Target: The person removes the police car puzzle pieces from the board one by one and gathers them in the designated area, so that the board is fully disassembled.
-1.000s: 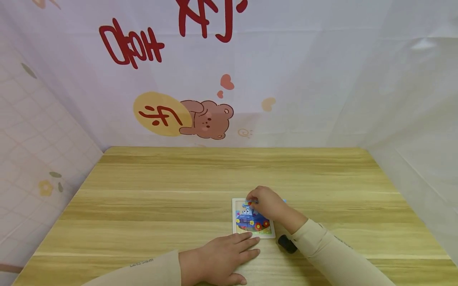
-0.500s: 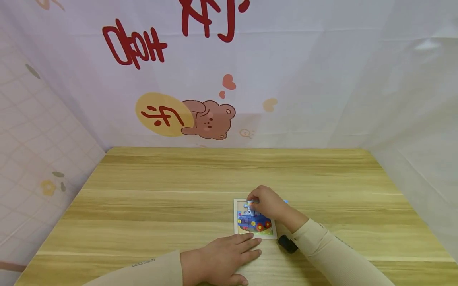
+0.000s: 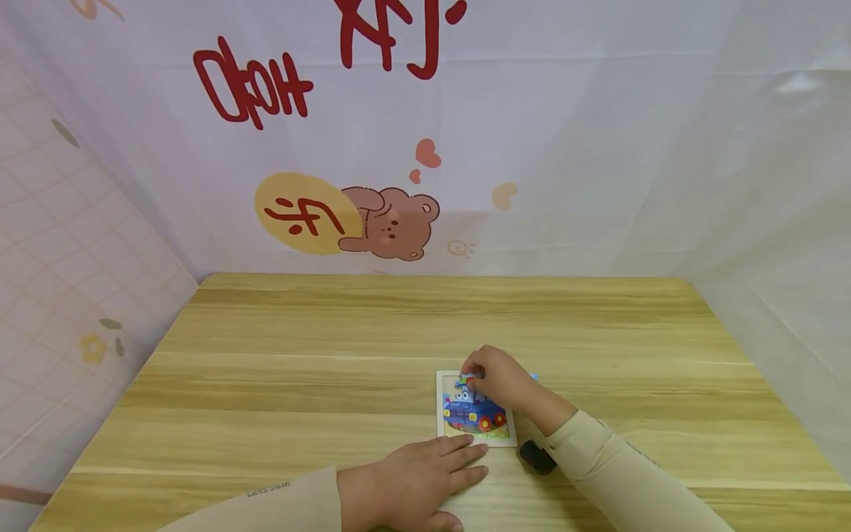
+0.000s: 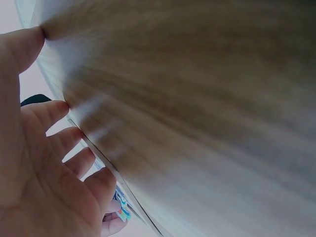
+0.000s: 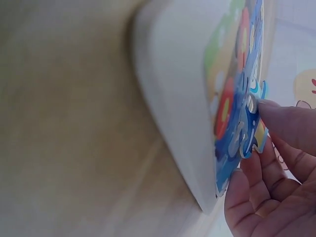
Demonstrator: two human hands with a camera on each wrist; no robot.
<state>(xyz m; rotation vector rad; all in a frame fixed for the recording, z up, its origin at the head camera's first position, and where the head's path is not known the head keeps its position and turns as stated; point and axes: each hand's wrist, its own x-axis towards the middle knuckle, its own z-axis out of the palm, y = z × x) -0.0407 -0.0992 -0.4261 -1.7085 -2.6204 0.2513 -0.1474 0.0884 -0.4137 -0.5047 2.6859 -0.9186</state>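
A jigsaw board (image 3: 439,414) with a pale frame and a blue cartoon car picture lies on the table. Over its upper part, my right hand (image 3: 501,378) pinches a puzzle piece (image 5: 251,129) between thumb and fingers. In the right wrist view this piece is blue with light edges and sits tilted against the picture. Whether it is seated I cannot tell. My left hand (image 3: 419,480) lies flat with spread fingers, its fingertips at the board's near edge. The left wrist view shows those fingertips (image 4: 101,183) along the frame. My right hand hides the board's upper right part.
A black object (image 3: 537,458) stands right of the board, next to the right sleeve. A small light-blue bit (image 3: 534,376) shows behind the right wrist. The wooden table (image 3: 279,414) meets printed cloth walls (image 3: 565,148) at the back and sides.
The piece in my right hand has changed its tilt slightly, while that hand stays over the same part of the board. My left hand keeps its place. The whole head view has shifted a little.
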